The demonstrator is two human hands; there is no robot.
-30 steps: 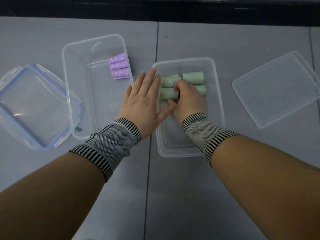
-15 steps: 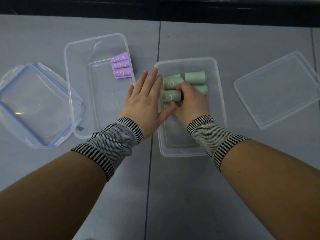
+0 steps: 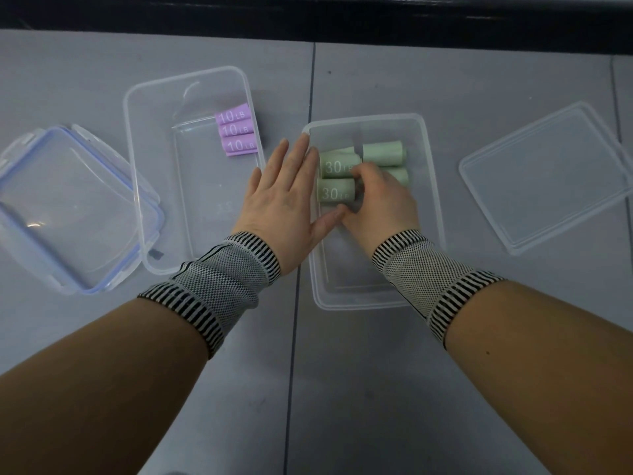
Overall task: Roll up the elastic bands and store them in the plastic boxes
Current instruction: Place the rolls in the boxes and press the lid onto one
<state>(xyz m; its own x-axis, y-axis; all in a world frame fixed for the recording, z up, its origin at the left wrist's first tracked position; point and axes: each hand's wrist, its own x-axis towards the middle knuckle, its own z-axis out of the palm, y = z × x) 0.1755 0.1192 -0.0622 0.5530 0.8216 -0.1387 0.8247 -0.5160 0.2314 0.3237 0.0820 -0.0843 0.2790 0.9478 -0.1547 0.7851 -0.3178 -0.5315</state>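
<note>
Over the near-centre of the grey worktop [image 3: 376,389], seen from the head camera, both forearms reach forward, each wrist wrapped in a knitted band with black-and-white striped edges. The left hand [image 3: 284,204] lies flat with fingers straight and together, its palm down against the left wall of the right plastic box [image 3: 433,200], gripping nothing. The right hand [image 3: 380,204] is down inside that box, fingers curled onto the green rolled bands [image 3: 337,180]; whether it actually grips a roll or only pushes I cannot tell. Those rolls are soft, matte cylinders packed in the far half of the box, two printed "30 LB".

To the left stands a second clear box [image 3: 154,207], rounded at the corners, with three purple rolled bands [image 3: 236,133] marked "10 LB" stacked against its far right wall. A blue-rimmed clip lid [image 3: 68,207] lies at far left, touching that box. A plain translucent lid [image 3: 551,176] lies well apart on the right. A seam [image 3: 301,303] splits the worktop; a dark strip runs along its far edge.
</note>
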